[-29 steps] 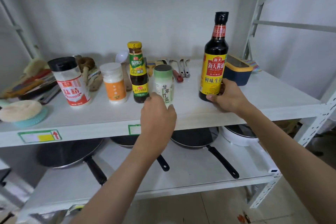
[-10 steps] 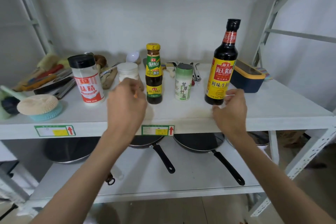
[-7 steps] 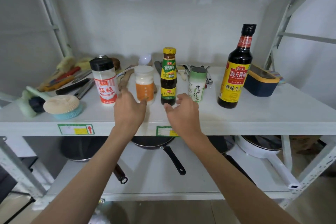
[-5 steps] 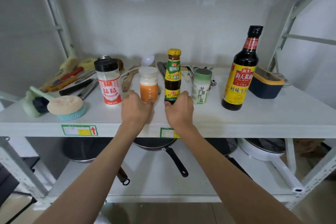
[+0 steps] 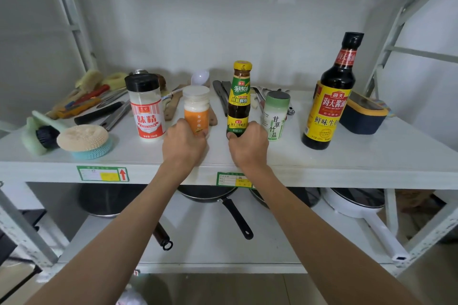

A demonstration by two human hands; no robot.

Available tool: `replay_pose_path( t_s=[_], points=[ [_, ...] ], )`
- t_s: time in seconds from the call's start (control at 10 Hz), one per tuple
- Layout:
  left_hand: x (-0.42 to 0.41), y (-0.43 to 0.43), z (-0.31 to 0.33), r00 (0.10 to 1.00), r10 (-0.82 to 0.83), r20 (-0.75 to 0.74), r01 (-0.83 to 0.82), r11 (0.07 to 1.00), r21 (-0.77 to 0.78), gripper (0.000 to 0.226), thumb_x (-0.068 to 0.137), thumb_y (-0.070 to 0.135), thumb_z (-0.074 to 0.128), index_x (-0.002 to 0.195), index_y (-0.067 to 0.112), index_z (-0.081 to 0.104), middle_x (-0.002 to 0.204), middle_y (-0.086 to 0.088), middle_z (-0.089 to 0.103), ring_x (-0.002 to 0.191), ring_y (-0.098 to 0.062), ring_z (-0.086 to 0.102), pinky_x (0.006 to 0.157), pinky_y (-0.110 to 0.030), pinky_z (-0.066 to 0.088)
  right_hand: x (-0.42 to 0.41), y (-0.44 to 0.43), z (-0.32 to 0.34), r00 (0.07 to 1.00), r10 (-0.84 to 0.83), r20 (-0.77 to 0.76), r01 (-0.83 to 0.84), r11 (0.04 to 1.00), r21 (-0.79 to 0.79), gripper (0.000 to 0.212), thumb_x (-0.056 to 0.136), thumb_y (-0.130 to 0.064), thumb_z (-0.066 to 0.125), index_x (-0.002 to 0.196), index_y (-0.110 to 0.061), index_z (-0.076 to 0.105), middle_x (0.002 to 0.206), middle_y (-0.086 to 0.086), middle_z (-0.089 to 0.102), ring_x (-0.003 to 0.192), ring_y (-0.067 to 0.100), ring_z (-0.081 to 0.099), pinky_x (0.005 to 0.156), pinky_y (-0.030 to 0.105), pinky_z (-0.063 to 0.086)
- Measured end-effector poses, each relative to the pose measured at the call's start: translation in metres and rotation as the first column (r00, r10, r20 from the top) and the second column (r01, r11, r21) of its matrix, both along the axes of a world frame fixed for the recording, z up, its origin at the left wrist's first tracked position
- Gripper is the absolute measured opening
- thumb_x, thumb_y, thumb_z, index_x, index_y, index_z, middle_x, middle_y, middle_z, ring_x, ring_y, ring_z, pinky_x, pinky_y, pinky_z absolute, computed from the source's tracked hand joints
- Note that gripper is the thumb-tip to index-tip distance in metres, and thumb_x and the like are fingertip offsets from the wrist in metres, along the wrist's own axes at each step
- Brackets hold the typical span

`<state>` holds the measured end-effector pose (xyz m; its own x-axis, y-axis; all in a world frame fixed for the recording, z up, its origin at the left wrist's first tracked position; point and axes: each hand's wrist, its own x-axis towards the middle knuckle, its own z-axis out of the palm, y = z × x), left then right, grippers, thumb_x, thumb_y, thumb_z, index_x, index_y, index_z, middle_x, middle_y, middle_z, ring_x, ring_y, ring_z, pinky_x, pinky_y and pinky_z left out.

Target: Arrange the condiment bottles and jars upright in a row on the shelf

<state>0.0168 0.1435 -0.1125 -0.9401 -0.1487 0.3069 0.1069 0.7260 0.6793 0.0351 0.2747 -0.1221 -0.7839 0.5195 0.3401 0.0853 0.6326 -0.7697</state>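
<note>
Five containers stand upright in a row on the white shelf (image 5: pixel 371 156). From the left: a black-capped shaker with a red label (image 5: pixel 146 106), an orange jar with a white lid (image 5: pixel 196 106), a yellow-capped dark sauce bottle (image 5: pixel 240 96), a green-capped salt tube (image 5: pixel 275 114) and a tall soy sauce bottle (image 5: pixel 330 96). My left hand (image 5: pixel 184 143) grips the base of the orange jar. Around the foot of the dark sauce bottle my right hand (image 5: pixel 249 146) is closed.
Brushes and a scrubber (image 5: pixel 83 140) lie at the shelf's left. Knives, tongs and a spoon (image 5: pixel 200 77) lie behind the row. A navy box with a yellow rim (image 5: pixel 363 114) sits at the right. Pans (image 5: pixel 210 195) rest on the lower shelf.
My right hand left the soy sauce bottle and came left onto the dark sauce bottle. My left hand left the salt tube and took hold of the orange jar. The view shifted left.
</note>
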Motion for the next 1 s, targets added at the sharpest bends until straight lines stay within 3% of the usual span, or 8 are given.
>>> replay_pose_path(
  t_s=[0.2, 0.5, 0.7, 1.0],
  points=[
    [-0.002, -0.002, 0.003, 0.999, -0.018, 0.031, 0.019, 0.999, -0.05, 0.038, 0.089, 0.034, 0.064, 0.114, 0.006, 0.055, 0.109, -0.014, 0.065, 0.097, -0.031, 0.063, 0.072, -0.033, 0.045, -0.001, 0.002, 0.0, 1.0, 0.003, 0.004, -0.003, 1.0, -0.002, 0.032, 0.082, -0.02, 0.075, 0.104, 0.0, 0.064, 0.104, 0.017, 0.065, 0.096, 0.032, 0.063, 0.069, 0.031, 0.045],
    [-0.005, -0.004, 0.001, 0.998, -0.042, 0.039, 0.043, 0.999, -0.028, 0.037, 0.09, 0.031, 0.064, 0.118, 0.008, 0.053, 0.114, -0.013, 0.063, 0.102, -0.031, 0.061, 0.076, -0.032, 0.044, -0.005, 0.002, -0.005, 1.0, 0.005, -0.012, -0.004, 0.999, 0.037, 0.032, 0.083, -0.022, 0.073, 0.104, 0.0, 0.062, 0.104, 0.017, 0.064, 0.095, 0.031, 0.061, 0.067, 0.03, 0.041],
    [-0.007, -0.004, -0.001, 0.999, -0.044, 0.024, 0.045, 0.999, -0.018, 0.039, 0.091, 0.031, 0.064, 0.119, 0.009, 0.052, 0.116, -0.012, 0.063, 0.104, -0.03, 0.061, 0.076, -0.031, 0.042, -0.01, 0.0, -0.014, 0.998, 0.042, -0.053, -0.039, 0.998, 0.043, 0.037, 0.079, -0.029, 0.076, 0.105, -0.006, 0.065, 0.1, 0.012, 0.068, 0.091, 0.028, 0.064, 0.075, 0.037, 0.055],
    [-0.009, -0.009, -0.006, 0.999, -0.051, 0.018, 0.051, 0.998, -0.023, 0.038, 0.09, 0.029, 0.064, 0.12, 0.008, 0.053, 0.116, -0.013, 0.065, 0.103, -0.032, 0.062, 0.077, -0.033, 0.047, -0.013, 0.002, -0.014, 0.997, 0.053, -0.047, -0.053, 0.999, 0.009, 0.039, 0.077, -0.03, 0.079, 0.104, -0.005, 0.065, 0.099, 0.012, 0.068, 0.089, 0.028, 0.065, 0.073, 0.036, 0.055]
  ],
)
